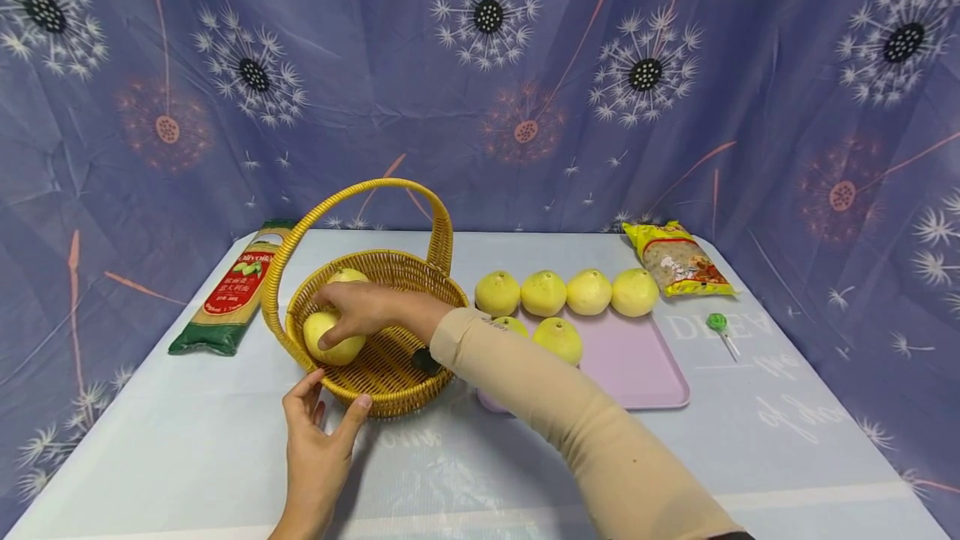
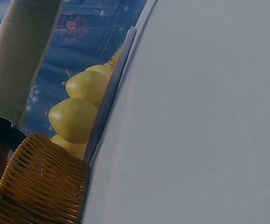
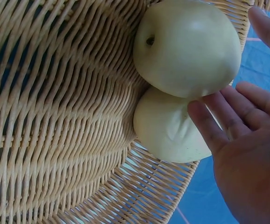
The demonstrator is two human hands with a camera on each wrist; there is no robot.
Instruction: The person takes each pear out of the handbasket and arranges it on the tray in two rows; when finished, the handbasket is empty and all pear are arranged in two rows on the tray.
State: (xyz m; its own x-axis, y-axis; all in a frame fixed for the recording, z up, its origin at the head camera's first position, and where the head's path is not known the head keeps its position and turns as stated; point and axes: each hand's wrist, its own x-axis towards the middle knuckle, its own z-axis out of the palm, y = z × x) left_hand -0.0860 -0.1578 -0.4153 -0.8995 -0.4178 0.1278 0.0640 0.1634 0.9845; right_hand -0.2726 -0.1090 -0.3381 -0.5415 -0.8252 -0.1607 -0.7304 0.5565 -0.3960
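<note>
My right hand [image 1: 363, 311] reaches into a yellow wicker basket [image 1: 405, 398] with a tall arched handle. Its fingertips touch one round yellow fruit [image 3: 186, 49] in the right wrist view, while the thumb stands apart from it. Beside that fruit lies a second one [image 3: 167, 130], against the basket's wall. From the near side, my left hand [image 1: 318, 440] touches the basket's front left rim with spread thumb and fingers. Only a fingertip of it shows at the lower left of the left wrist view, by the wicker wall [image 2: 46, 182].
Right of the basket, a pink tray [image 1: 630, 365] bears several yellow fruits [image 1: 588, 292], partly behind my right sleeve. A spaghetti pack [image 1: 236, 290] lies at the left, a yellow snack bag [image 1: 678, 261] at the back right, and a green lollipop [image 1: 717, 323] in front of the bag.
</note>
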